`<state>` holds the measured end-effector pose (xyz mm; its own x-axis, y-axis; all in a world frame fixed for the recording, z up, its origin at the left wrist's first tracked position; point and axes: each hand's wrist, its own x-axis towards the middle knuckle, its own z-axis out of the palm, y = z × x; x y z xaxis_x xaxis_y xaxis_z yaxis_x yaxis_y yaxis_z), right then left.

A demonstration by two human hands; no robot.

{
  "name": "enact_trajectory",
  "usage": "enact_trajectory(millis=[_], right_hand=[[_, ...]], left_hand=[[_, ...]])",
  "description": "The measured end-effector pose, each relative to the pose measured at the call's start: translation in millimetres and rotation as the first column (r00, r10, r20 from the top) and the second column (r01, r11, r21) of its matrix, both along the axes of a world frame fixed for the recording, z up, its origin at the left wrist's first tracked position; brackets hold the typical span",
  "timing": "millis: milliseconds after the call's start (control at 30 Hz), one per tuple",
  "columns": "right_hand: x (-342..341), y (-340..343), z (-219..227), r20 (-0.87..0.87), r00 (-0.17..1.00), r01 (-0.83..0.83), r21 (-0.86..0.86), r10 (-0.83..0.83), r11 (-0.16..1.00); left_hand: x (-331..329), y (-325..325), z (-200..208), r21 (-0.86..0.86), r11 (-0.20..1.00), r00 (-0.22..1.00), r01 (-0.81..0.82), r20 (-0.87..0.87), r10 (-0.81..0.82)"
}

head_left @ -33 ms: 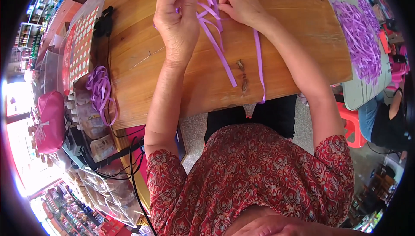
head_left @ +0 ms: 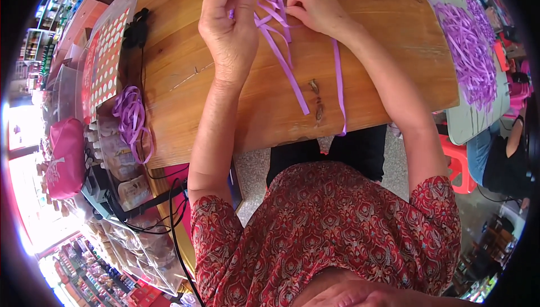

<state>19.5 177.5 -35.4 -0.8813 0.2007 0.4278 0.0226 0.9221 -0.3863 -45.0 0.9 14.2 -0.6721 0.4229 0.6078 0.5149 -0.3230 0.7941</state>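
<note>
Narrow purple ribbon (head_left: 283, 64) lies in a loose, woven-looking cluster at the far edge of the wooden table (head_left: 388, 42). My left hand (head_left: 229, 25) is at the cluster's left side, thumb and fingers curled together on the ribbon. A small bit of purple shows between its fingers. On the right side, my right hand (head_left: 318, 11) pinches a strand with thumb and forefinger. One ribbon tail (head_left: 339, 90) hangs from below that hand over the near table edge. Another tail ends on the wood between my forearms. The exact grip points are partly hidden by my fingers.
A coil of purple ribbon (head_left: 130, 117) hangs at the table's left edge, near a black cable (head_left: 135, 28) and a polka-dot box (head_left: 108, 54). To the right, a pale table (head_left: 469, 118) carries a big ribbon heap (head_left: 464, 48). Another person sits beyond a red stool (head_left: 458, 163).
Both hands and the ribbon have shifted only very slightly. The grips look the same.
</note>
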Motion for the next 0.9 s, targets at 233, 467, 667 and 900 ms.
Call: enact_trajectory(millis=[233,467,667,900], right_hand=[[42.3,-3.3,62.5,-0.335,0.889,-0.457,-0.657,0.311,0.599],[75.8,-6.6,76.0,-0.246,0.963,-0.267,-0.921,0.108,0.283],[103.1,23.9,69.6,-0.255,0.959,-0.279,-0.784,0.122,0.555],[138.3,60.4,65.6,-0.099,0.995,-0.059,-0.643,-0.006,0.764]], left_hand=[[14.1,15.2,8.2,-0.18,0.962,0.971,0.205,-0.088,-0.224],[24.5,22.6,0.9,-0.175,0.98,0.98,0.098,-0.153,-0.125],[4.3,-15.2,7.1,-0.177,0.98,0.975,-0.096,-0.215,0.057],[-15.9,-49.2,16.5,-0.205,0.941,0.956,-0.268,-0.18,0.233]])
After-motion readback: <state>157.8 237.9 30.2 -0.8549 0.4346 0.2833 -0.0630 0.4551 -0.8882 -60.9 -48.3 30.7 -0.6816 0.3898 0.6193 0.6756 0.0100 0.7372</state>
